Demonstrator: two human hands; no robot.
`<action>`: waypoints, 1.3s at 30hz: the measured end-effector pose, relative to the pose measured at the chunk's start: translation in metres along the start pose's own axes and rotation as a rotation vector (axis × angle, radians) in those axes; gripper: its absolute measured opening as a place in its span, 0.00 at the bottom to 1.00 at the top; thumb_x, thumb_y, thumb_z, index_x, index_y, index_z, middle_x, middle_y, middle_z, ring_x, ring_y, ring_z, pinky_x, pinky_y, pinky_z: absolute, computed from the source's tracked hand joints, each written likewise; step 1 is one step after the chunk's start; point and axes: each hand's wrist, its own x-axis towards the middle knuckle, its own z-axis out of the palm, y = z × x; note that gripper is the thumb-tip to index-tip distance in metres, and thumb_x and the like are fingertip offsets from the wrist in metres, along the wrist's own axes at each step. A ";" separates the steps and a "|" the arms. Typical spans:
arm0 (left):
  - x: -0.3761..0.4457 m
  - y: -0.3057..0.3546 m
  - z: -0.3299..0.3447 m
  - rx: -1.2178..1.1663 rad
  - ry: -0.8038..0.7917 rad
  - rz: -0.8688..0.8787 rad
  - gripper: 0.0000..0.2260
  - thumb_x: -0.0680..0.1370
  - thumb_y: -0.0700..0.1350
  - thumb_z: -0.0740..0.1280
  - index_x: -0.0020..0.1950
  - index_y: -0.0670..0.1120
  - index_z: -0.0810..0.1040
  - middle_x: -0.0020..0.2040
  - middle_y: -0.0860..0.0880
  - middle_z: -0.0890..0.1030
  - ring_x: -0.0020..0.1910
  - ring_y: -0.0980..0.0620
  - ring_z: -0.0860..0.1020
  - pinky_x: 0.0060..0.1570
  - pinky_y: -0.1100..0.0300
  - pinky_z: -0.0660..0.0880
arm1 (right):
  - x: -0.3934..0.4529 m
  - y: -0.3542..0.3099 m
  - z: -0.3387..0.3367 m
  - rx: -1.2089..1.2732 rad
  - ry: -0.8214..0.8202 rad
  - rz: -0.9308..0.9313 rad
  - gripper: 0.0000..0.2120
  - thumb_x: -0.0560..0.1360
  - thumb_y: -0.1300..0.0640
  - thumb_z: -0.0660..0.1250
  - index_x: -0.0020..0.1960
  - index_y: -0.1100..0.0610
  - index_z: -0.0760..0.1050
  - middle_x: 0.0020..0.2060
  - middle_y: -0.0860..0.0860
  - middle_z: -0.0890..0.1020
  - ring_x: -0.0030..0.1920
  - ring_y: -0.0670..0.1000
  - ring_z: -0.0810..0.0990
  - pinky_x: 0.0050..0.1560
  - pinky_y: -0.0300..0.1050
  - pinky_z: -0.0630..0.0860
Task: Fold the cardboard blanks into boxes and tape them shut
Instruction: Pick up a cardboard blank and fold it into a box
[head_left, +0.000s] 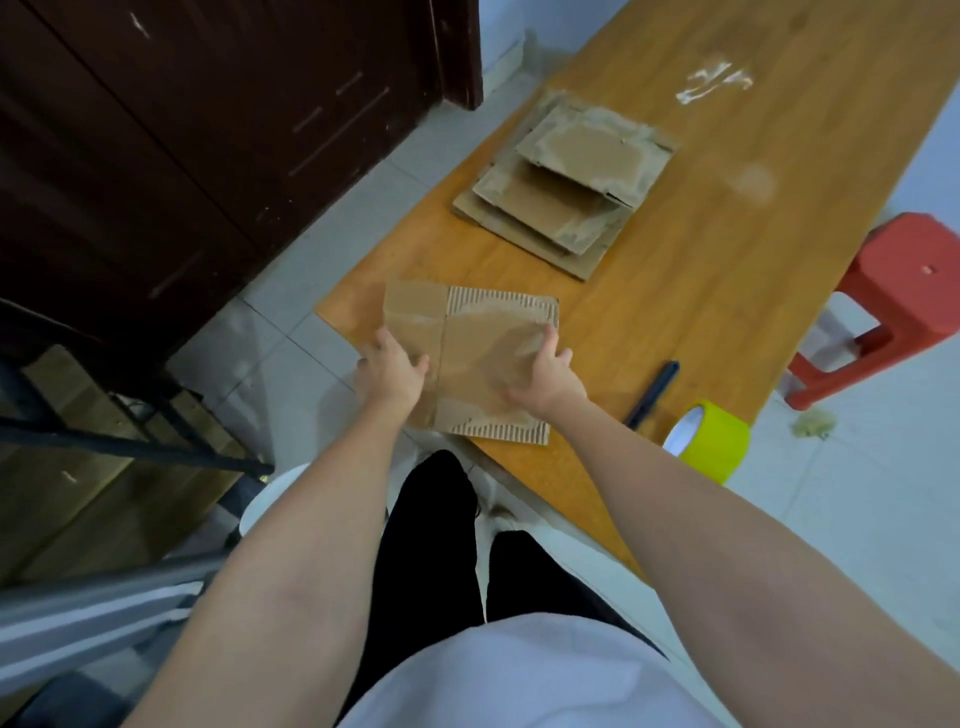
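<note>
A flat, worn cardboard blank (478, 332) lies at the near left corner of the wooden table (727, 260). My left hand (392, 371) grips its left edge, thumb on top. My right hand (545, 376) holds its right side, fingers over the edge. A stack of more flattened blanks (566, 182) sits farther along the table. A roll of yellow-green tape (709, 447) stands at the table's near right edge, with a dark cutter (652, 392) lying beside it.
A red plastic stool (893, 301) stands on the tiled floor right of the table. A dark wooden door (208, 130) and a black metal frame (130, 441) are to the left. My legs in black trousers (431, 545) are below the table edge.
</note>
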 end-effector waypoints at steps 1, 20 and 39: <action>0.001 0.002 0.002 0.013 0.017 -0.012 0.25 0.78 0.51 0.64 0.68 0.39 0.60 0.65 0.36 0.67 0.61 0.36 0.70 0.57 0.46 0.69 | 0.002 -0.002 0.001 -0.002 0.010 -0.010 0.50 0.74 0.53 0.70 0.77 0.52 0.33 0.73 0.60 0.56 0.58 0.61 0.76 0.48 0.50 0.77; 0.083 0.050 0.005 0.136 0.106 0.487 0.20 0.79 0.51 0.61 0.64 0.40 0.65 0.59 0.39 0.73 0.53 0.41 0.75 0.42 0.56 0.66 | 0.013 0.014 -0.002 0.321 0.312 0.098 0.49 0.71 0.45 0.72 0.77 0.53 0.42 0.71 0.54 0.62 0.63 0.57 0.73 0.53 0.51 0.76; 0.132 0.049 0.019 0.068 0.038 0.758 0.21 0.75 0.54 0.56 0.56 0.38 0.71 0.45 0.41 0.77 0.37 0.44 0.77 0.25 0.60 0.69 | 0.040 0.002 0.012 0.758 0.531 0.323 0.46 0.63 0.53 0.80 0.72 0.38 0.56 0.65 0.49 0.69 0.63 0.53 0.72 0.62 0.57 0.75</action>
